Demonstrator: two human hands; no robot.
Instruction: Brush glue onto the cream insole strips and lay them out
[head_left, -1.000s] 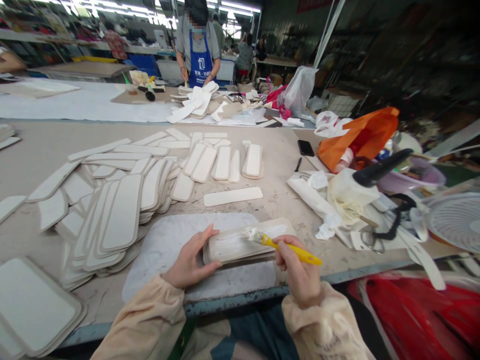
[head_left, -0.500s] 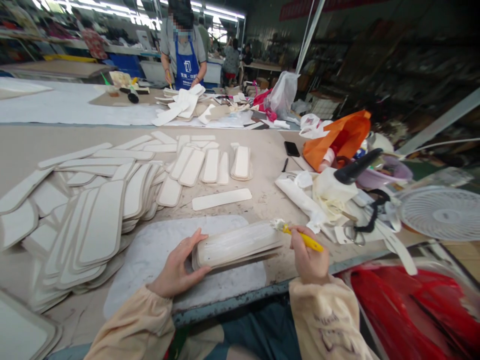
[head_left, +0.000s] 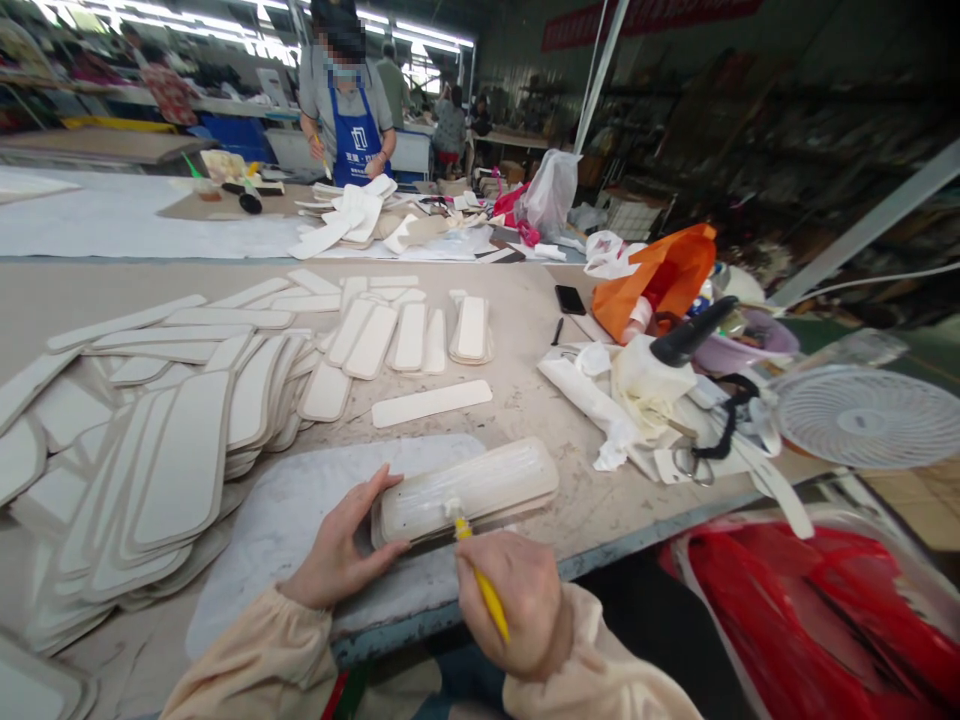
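My right hand is closed round a yellow-handled brush. Its white-coated bristles touch the top of a small stack of long, rounded white panels, whose upper face looks wet and shiny. At the stack's left end, my left hand holds the edges between thumb and fingers. Under the stack lies a pale sheet on the table. Just beyond, a single white strip rests by itself.
Heaps of similar white panels cover the left side. On the right are a white container with a black handle, an orange bag, a phone and a white fan. Across the table stands a person in a blue apron.
My right hand has drawn the brush from the stack's right end toward its left half, nearer to me. My left hand keeps its grip on the stack. The view has shifted slightly right.
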